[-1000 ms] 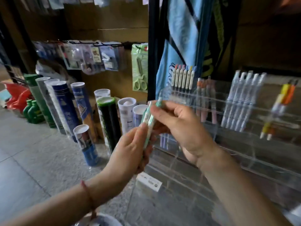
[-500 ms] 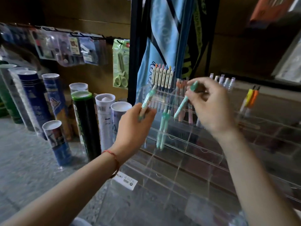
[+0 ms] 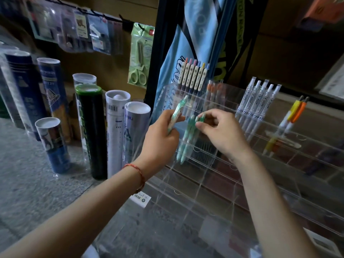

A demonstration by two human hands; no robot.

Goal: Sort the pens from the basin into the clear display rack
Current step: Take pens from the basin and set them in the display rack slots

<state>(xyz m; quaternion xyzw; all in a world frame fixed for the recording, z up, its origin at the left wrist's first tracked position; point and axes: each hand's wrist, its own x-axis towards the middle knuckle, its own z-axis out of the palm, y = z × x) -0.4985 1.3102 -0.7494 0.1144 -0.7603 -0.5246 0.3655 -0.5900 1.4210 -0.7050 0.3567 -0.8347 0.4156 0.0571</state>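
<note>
Now: left hand (image 3: pixel 160 138) grips mint-green plastic pen (image 3: pixel 176 114); right hand (image 3: pixel 221 133) pinches second mint-green pen (image 3: pixel 201 119) at clear acrylic display rack (image 3: pixel 204 183).

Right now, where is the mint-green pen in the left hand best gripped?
Pinch its upper end, coming from above right. The mint-green pen tilts up and right out of the left hand, and only that end is bare; the rest lies under the fingers. The right hand pinches another green pen.
</note>
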